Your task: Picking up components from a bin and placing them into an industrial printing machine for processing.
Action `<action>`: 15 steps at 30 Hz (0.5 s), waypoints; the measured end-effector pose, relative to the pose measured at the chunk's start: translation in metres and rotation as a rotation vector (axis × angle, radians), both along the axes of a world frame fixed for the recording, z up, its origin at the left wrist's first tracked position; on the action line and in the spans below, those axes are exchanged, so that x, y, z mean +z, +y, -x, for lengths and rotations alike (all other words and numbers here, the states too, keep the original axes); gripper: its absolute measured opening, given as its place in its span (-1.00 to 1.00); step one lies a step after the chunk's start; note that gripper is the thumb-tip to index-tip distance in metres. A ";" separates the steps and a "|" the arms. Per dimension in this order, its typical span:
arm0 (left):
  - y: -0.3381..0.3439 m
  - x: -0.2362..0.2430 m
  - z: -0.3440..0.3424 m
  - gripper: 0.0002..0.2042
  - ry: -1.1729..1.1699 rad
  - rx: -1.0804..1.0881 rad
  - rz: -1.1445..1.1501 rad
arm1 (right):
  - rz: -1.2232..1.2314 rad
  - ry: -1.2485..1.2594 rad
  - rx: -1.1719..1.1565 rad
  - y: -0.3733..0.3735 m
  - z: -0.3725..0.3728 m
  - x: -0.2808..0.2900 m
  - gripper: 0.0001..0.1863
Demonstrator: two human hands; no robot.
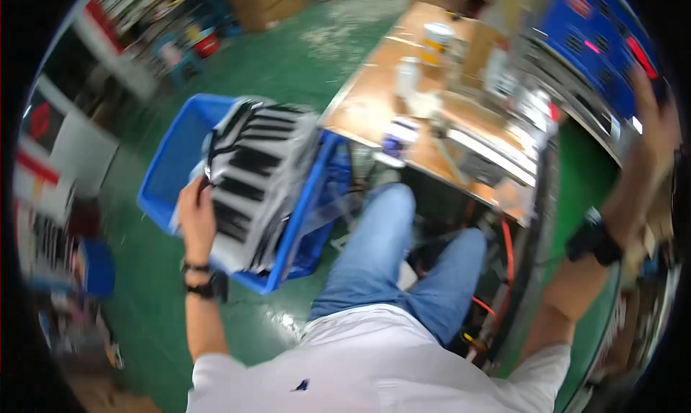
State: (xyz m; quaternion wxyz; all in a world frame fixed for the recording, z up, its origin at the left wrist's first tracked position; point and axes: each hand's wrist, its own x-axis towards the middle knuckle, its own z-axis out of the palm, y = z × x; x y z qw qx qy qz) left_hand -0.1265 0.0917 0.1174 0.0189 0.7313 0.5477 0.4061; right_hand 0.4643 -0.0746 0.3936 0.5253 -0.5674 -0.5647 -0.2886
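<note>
My left hand [196,215] is at the left side of a blue plastic crate [160,169]. Its fingers are closed around a thin black strip [209,161] at the edge of a stack inside. That stack holds black flat pieces [253,161] layered with whitish, sheet-like wrapping [237,205]. Far to the right, my right hand [653,128] is raised beside a blue machine panel [576,35] with red lit displays. Motion blur smears its fingers, and whether it holds or touches anything is unclear.
A wooden workbench [367,100] stands ahead, bearing a yellow-and-white can [435,42], a white bottle [407,77] and a metal fixture [489,154]. Orange cable [508,251] hangs below its right end. Cardboard boxes [263,2] and a red bucket [206,43] stand farther back on the green floor.
</note>
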 end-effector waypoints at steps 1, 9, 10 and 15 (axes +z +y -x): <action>-0.009 0.018 -0.021 -0.75 -0.010 -0.091 -0.015 | -0.097 0.030 0.001 0.009 -0.006 -0.004 -0.43; -0.010 0.080 -0.258 -0.63 0.097 -0.776 -0.199 | 0.024 -0.214 -0.038 -0.022 0.005 0.003 -0.27; -0.001 0.086 -0.284 -0.61 0.124 -0.851 -0.247 | 0.012 -0.211 -0.040 -0.020 0.002 0.003 -0.27; 0.035 0.110 -0.386 -0.57 0.273 -1.040 -0.379 | -0.099 -0.448 0.028 -0.018 -0.025 0.004 -0.26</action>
